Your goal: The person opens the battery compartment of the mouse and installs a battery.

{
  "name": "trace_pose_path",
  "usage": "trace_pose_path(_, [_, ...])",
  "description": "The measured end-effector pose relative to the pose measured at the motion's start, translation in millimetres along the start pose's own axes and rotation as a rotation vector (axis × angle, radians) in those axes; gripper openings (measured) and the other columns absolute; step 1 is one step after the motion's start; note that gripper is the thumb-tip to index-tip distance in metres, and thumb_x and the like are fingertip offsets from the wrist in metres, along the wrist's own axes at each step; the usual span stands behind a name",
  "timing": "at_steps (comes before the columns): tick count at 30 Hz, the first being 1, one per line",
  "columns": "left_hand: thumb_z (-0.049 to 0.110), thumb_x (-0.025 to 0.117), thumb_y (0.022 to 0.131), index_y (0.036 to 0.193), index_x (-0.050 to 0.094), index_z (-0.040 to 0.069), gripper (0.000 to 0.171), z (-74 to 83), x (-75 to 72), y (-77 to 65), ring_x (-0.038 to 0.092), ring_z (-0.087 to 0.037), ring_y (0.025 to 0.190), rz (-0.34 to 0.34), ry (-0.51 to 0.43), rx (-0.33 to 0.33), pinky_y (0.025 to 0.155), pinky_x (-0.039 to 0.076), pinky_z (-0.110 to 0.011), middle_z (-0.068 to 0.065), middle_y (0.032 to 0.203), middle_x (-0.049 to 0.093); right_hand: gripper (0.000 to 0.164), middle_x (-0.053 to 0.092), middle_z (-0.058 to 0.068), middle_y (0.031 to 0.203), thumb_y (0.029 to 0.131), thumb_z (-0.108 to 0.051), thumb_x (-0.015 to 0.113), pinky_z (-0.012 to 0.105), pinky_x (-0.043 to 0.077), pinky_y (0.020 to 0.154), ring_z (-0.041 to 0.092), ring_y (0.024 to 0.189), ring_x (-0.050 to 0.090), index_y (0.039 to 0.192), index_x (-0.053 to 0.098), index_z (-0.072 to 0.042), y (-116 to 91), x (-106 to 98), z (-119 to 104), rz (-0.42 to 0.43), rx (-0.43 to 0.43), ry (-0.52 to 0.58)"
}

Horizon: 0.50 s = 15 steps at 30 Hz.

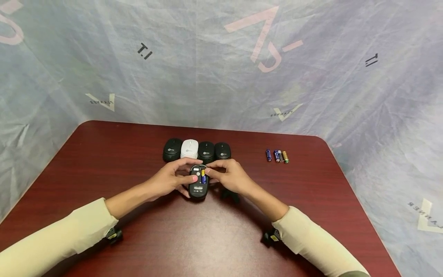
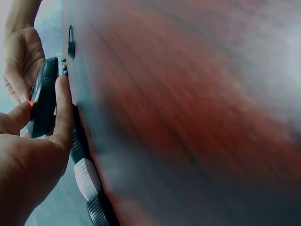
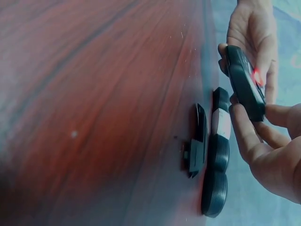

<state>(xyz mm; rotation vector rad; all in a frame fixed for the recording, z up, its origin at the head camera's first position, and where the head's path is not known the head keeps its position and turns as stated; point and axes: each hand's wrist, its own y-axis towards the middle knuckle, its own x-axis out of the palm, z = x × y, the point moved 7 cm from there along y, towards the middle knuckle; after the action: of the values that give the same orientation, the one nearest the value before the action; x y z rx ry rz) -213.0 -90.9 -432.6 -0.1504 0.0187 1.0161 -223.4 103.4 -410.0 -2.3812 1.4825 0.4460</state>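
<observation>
A black computer mouse (image 1: 198,190) is held underside up above the table, its battery compartment uncovered. Inside the compartment lies a blue-and-yellow battery (image 1: 203,177). My left hand (image 1: 167,179) grips the mouse from the left, thumb across the underside; a red glow shows at the thumb tip. On the other side my right hand (image 1: 232,177) holds the mouse's upper right edge, with its thumb at the battery's upper end. The right wrist view shows a loose black cover (image 3: 200,141) on the table, partly hidden by the right hand in the head view.
Behind the hands stand a white mouse (image 1: 189,148) and several black mice (image 1: 172,148) in a row. Several loose batteries (image 1: 277,156) lie at the back right of the dark red table (image 1: 138,238). Printed cloth (image 1: 194,77) hangs behind the table.
</observation>
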Motion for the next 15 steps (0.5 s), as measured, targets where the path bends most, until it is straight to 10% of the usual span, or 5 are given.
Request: trace_pose_path(15, [0.011,0.075,0.109,0.161,0.050,-0.006,0.060,-12.8,-22.3,-26.8,0.078,-0.030,0.106,-0.067,0.055,-0.035,0.077,0.073,-0.051,-0.035,0.138,0.066,0.028,0.085,0.016,0.123,0.110,-0.020,0.076,0.043,0.073,0.089,0.028,0.099,0.087,0.130,0.083,-0.002,11,36,-11,-0.099,-0.008,0.020])
